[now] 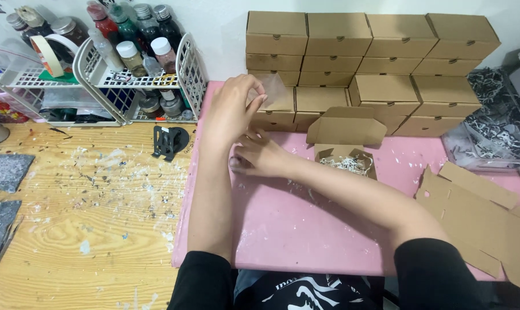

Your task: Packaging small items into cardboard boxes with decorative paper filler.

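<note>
My left hand (232,109) pinches a clear plastic sheet (273,89) between thumb and fingers, while my right hand (258,156) rests curled on the pink mat (306,224).

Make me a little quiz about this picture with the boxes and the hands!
1. True or false: the open box holds shredded paper.
2. Which hand lifts the clear sheet? A) left hand B) right hand
3. Fill in: the mat under the hands is coloured ____.

Key
1. True. Pale shreds show inside it, and its lid stands up.
2. A. The left hand pinches the sheet in front of the stacked boxes; the right hand rests low on the mat.
3. Pink. It lies beside the wooden table.
</note>
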